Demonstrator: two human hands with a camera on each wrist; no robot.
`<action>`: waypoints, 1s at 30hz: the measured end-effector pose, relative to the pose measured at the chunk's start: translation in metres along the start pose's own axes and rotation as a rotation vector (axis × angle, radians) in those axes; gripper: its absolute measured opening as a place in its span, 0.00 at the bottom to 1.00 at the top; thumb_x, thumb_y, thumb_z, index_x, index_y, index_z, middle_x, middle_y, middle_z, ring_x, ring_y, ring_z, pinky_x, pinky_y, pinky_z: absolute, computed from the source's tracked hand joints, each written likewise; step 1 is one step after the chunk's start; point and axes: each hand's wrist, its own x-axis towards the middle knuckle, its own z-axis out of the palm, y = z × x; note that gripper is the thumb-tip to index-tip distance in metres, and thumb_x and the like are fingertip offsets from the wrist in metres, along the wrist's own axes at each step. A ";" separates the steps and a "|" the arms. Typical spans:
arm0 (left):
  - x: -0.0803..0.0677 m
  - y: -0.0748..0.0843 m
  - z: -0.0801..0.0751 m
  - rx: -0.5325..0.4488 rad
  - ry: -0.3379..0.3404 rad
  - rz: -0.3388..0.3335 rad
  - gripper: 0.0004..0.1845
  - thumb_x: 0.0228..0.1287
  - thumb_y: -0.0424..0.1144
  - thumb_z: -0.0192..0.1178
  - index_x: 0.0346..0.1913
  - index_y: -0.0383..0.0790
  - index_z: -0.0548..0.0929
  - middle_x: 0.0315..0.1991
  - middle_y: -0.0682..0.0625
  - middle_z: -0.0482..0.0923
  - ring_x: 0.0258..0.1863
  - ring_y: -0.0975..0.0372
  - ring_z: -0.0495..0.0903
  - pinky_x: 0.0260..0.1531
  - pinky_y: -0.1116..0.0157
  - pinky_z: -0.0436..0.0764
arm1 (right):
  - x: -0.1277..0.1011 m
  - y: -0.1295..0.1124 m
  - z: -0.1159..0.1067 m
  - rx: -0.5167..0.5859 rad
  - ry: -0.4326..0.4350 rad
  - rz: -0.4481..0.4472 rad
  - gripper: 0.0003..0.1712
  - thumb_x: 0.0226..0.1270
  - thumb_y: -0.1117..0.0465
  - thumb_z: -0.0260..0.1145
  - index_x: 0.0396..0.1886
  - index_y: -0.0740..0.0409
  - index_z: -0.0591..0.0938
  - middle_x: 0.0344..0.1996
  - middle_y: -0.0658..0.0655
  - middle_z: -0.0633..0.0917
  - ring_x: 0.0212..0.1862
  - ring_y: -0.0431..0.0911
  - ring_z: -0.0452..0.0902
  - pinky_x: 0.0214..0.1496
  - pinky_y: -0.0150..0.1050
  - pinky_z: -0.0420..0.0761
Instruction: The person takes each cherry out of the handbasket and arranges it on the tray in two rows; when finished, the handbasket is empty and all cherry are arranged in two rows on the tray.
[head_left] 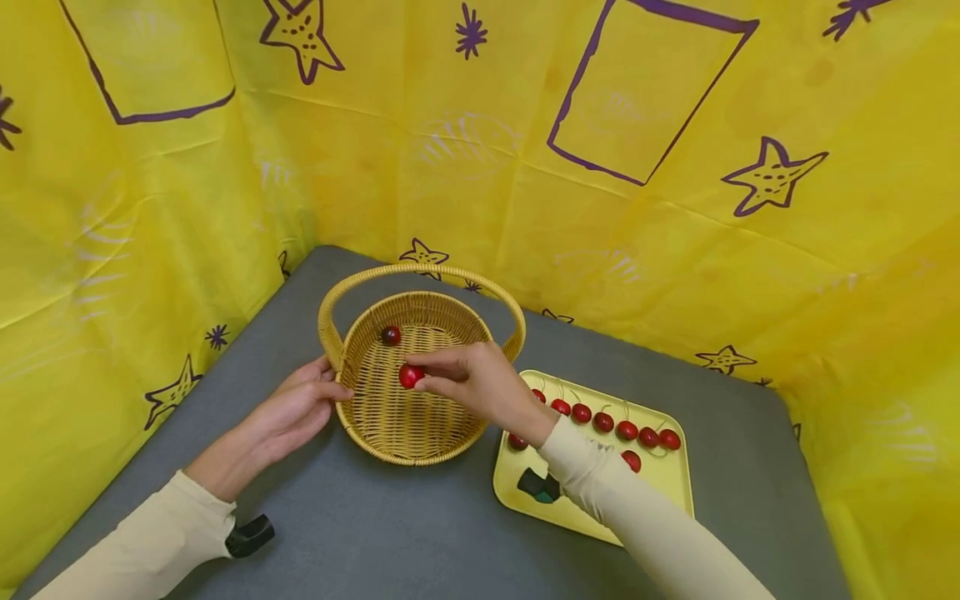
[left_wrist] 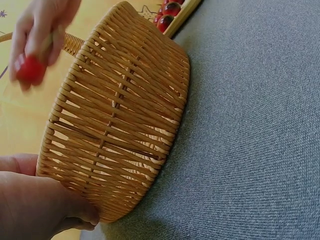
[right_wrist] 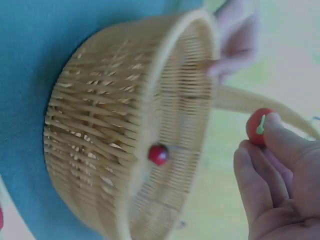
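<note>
Unlabelled cherry [head_left: 410,376] over wicker basket [head_left: 375,425]

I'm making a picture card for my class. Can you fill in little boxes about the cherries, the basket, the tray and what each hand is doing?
Basket: a round woven basket with a hoop handle, standing on the grey table.
Cherry in basket: one cherry lies inside, near the far wall.
Right hand: the right hand pinches a red cherry over the basket.
Left hand: the left hand touches the basket's left rim.
Tray: a yellow tray to the right of the basket.
Cherries on tray: a row of cherries; the sleeve hides some.
</note>
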 end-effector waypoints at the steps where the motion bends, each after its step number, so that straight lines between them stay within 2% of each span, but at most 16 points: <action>1: 0.000 0.000 0.000 -0.002 0.001 0.000 0.50 0.69 0.15 0.43 0.84 0.35 0.25 0.86 0.39 0.28 0.84 0.52 0.31 0.82 0.51 0.35 | -0.008 -0.004 -0.005 0.023 0.017 0.001 0.22 0.71 0.60 0.74 0.63 0.49 0.88 0.53 0.46 0.91 0.51 0.32 0.87 0.52 0.31 0.87; 4: 0.000 0.000 -0.001 -0.005 -0.001 0.005 0.50 0.69 0.15 0.42 0.84 0.35 0.25 0.86 0.39 0.28 0.84 0.51 0.31 0.82 0.51 0.35 | -0.032 -0.012 -0.022 0.062 0.082 0.015 0.22 0.70 0.60 0.75 0.63 0.48 0.89 0.54 0.45 0.90 0.51 0.35 0.88 0.51 0.34 0.88; 6: 0.000 0.000 -0.001 -0.008 -0.006 0.009 0.50 0.69 0.15 0.42 0.83 0.35 0.25 0.86 0.38 0.27 0.84 0.51 0.31 0.82 0.51 0.35 | -0.049 -0.012 -0.037 0.048 0.136 0.038 0.21 0.70 0.59 0.75 0.62 0.48 0.89 0.52 0.44 0.91 0.49 0.37 0.89 0.47 0.35 0.89; 8: 0.000 -0.001 -0.001 -0.012 -0.010 0.010 0.50 0.69 0.15 0.42 0.83 0.35 0.25 0.86 0.39 0.27 0.84 0.51 0.31 0.82 0.51 0.34 | -0.069 -0.009 -0.053 0.017 0.192 0.092 0.21 0.70 0.57 0.75 0.62 0.45 0.89 0.50 0.43 0.91 0.45 0.38 0.90 0.39 0.33 0.89; 11: 0.001 -0.001 0.000 -0.013 -0.014 0.008 0.50 0.69 0.15 0.42 0.83 0.35 0.25 0.86 0.39 0.27 0.84 0.51 0.30 0.82 0.51 0.34 | -0.102 -0.001 -0.077 -0.026 0.268 0.188 0.22 0.69 0.56 0.75 0.63 0.42 0.88 0.50 0.43 0.91 0.45 0.39 0.91 0.35 0.32 0.88; 13: 0.001 -0.001 0.000 -0.011 -0.015 0.005 0.50 0.69 0.15 0.42 0.83 0.36 0.25 0.86 0.39 0.27 0.84 0.51 0.30 0.82 0.51 0.34 | -0.125 0.006 -0.091 -0.052 0.311 0.252 0.23 0.69 0.56 0.75 0.63 0.39 0.88 0.51 0.43 0.91 0.47 0.39 0.90 0.29 0.30 0.84; 15: 0.001 -0.001 0.000 -0.007 -0.015 0.006 0.50 0.69 0.15 0.42 0.84 0.35 0.25 0.86 0.39 0.27 0.84 0.51 0.31 0.82 0.51 0.35 | -0.147 0.012 -0.102 -0.077 0.355 0.295 0.23 0.70 0.56 0.75 0.64 0.39 0.87 0.54 0.46 0.90 0.50 0.38 0.89 0.35 0.29 0.86; 17: 0.001 -0.001 -0.001 -0.003 -0.014 0.008 0.50 0.69 0.15 0.42 0.84 0.35 0.26 0.86 0.38 0.29 0.84 0.50 0.32 0.82 0.51 0.36 | -0.169 0.019 -0.111 -0.097 0.395 0.342 0.24 0.71 0.57 0.74 0.65 0.40 0.87 0.56 0.48 0.90 0.50 0.37 0.89 0.36 0.28 0.86; 20: 0.001 -0.001 -0.001 0.000 -0.012 0.008 0.49 0.69 0.15 0.43 0.84 0.34 0.28 0.86 0.37 0.31 0.84 0.50 0.33 0.82 0.52 0.37 | -0.197 0.028 -0.119 -0.117 0.445 0.408 0.24 0.72 0.58 0.73 0.67 0.42 0.86 0.58 0.51 0.89 0.51 0.35 0.88 0.45 0.30 0.88; 23: 0.002 -0.001 -0.002 0.004 -0.014 0.005 0.49 0.69 0.16 0.43 0.84 0.34 0.28 0.86 0.36 0.32 0.84 0.49 0.34 0.82 0.52 0.38 | -0.221 0.037 -0.122 -0.144 0.473 0.469 0.25 0.73 0.57 0.73 0.68 0.45 0.85 0.57 0.53 0.89 0.51 0.33 0.87 0.47 0.27 0.86; 30: 0.001 -0.001 -0.002 -0.003 -0.017 -0.006 0.49 0.70 0.16 0.43 0.84 0.35 0.27 0.86 0.38 0.30 0.84 0.51 0.33 0.82 0.52 0.37 | -0.259 0.060 -0.114 -0.225 0.505 0.614 0.27 0.73 0.49 0.72 0.69 0.49 0.84 0.57 0.57 0.89 0.49 0.25 0.84 0.46 0.20 0.82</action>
